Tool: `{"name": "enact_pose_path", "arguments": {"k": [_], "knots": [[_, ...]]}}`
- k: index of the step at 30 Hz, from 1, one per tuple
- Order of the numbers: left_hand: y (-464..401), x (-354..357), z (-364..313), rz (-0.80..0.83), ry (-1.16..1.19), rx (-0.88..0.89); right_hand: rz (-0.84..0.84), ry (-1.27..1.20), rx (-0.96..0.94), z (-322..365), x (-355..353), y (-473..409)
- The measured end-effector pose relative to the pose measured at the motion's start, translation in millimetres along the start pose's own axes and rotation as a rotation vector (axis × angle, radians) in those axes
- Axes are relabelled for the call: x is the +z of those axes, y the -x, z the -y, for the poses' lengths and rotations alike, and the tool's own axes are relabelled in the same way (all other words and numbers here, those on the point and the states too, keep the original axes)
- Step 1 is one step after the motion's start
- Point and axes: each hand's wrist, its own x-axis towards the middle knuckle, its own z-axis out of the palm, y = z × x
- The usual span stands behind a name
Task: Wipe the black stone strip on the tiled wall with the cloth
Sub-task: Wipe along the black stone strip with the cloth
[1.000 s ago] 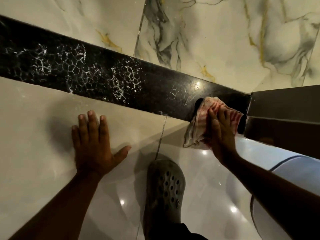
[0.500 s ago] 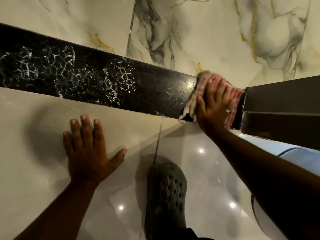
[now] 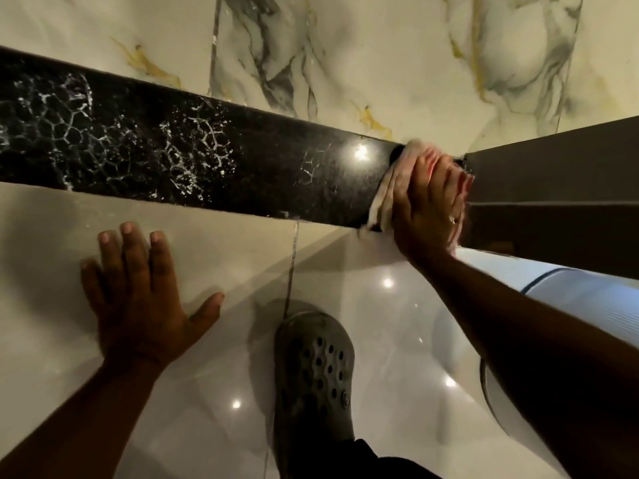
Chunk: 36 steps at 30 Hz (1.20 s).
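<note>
A black stone strip runs across the tiled wall, marked with white web-like residue on its left and middle parts. My right hand presses a pink and white cloth flat against the strip's right end, beside a dark panel. Most of the cloth is hidden under the palm. My left hand lies flat with fingers spread on the pale tile below the strip, holding nothing.
A dark brown panel meets the strip at the right. Marbled tiles rise above the strip. A grey perforated clog stands on the glossy floor below. A white ribbed object sits at the lower right.
My right hand has slid the cloth up from the strip's lower edge and pushed it right, against the dark panel. The left hand stays planted on the tile.
</note>
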Motion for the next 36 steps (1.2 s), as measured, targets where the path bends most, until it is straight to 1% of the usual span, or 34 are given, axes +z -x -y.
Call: {"name": "enact_pose_path", "arguments": {"k": [2,3,4,5,6,8,9,10,11,13,14,15,18,19,20,21,22,24,25,27,28,29,30,31,32,33,34,36], "knots": [[-0.5,-1.6,-1.9,0.017,0.011,-0.008,-0.033,0.01,0.183,35.8,3.6,-18.5],[-0.8,-2.0,-2.0,0.024,0.014,-0.017,-0.028,0.009,0.206,52.6,3.0,-24.1],[-0.6,-1.5,-1.7,0.037,0.015,-0.024,-0.008,-0.002,0.162,65.1,2.7,-23.5],[-0.9,-1.5,-1.9,0.044,0.02,-0.029,0.019,-0.016,0.049,72.9,3.1,-17.1],[-1.8,-2.1,-2.4,0.047,0.026,-0.029,0.055,-0.003,-0.112,77.2,4.3,-4.0],[-0.7,-4.3,-2.7,0.049,0.02,-0.022,0.184,0.043,-0.432,66.3,5.6,36.3],[0.2,-4.8,-2.0,0.049,0.018,-0.021,0.254,0.054,-0.536,49.3,6.2,54.8],[0.3,-5.7,-1.5,0.046,0.022,-0.023,0.297,0.065,-0.587,27.9,5.1,67.0],[-0.4,-6.9,-1.6,0.044,0.029,-0.027,0.312,0.078,-0.587,6.3,1.5,72.1],[-1.0,-8.2,-2.7,0.051,0.031,-0.033,0.272,0.113,-0.508,-24.6,-3.7,64.1],[-1.7,-8.5,-3.9,0.053,0.029,-0.034,0.249,0.111,-0.443,-29.6,-4.2,55.0],[-1.9,-8.9,-3.3,0.059,0.023,-0.034,0.224,0.08,-0.333,-23.8,-1.6,45.0],[-2.0,-11.4,-3.4,0.081,0.013,-0.034,0.101,-0.025,0.151,25.2,6.1,16.0],[-2.5,-11.6,-3.9,0.085,0.01,-0.039,0.062,-0.04,0.253,43.6,6.8,6.4],[-2.8,-11.8,-3.6,0.09,0.008,-0.043,0.044,-0.056,0.302,61.2,6.7,-1.8],[-2.8,-11.6,-3.6,0.092,0.008,-0.042,0.045,-0.07,0.31,76.2,6.6,-8.0],[-3.0,-11.0,-4.2,0.088,0.011,-0.041,0.059,-0.078,0.283,88.0,6.5,-11.9],[-2.8,-10.2,-3.6,0.079,0.016,-0.042,0.087,-0.085,0.124,103.4,7.8,-7.6],[-3.2,-9.4,-3.4,0.073,0.018,-0.043,0.084,-0.073,-0.013,105.1,8.7,0.3],[-4.1,-7.8,-3.7,0.057,0.031,-0.04,0.096,0.012,-0.374,90.2,8.4,19.3],[-4.2,-7.5,-3.6,0.052,0.043,-0.036,0.129,0.087,-0.549,73.9,7.9,26.1],[-3.4,-6.9,-2.2,0.047,0.056,-0.031,0.176,0.148,-0.666,54.5,6.5,31.4],[-2.9,-6.3,1.5,0.036,0.065,-0.034,0.216,0.174,-0.726,36.9,2.1,33.7],[-2.6,-6.1,8.6,0.024,0.069,-0.056,0.232,0.168,-0.738,24.9,-2.8,34.2],[-2.1,-6.2,19.3,0.017,0.067,-0.102,0.226,0.163,-0.709,19.9,-4.5,32.6],[-1.9,-6.7,31.3,0.015,0.065,-0.168,0.205,0.158,-0.629,24.8,-2.9,28.4],[-1.8,-7.1,42.5,0.014,0.069,-0.238,0.163,0.138,-0.476,39.1,0.2,22.8],[-3.4,-8.2,61.6,-0.001,0.082,-0.355,0.062,-0.025,-0.043,94.3,12.7,2.6]]}}
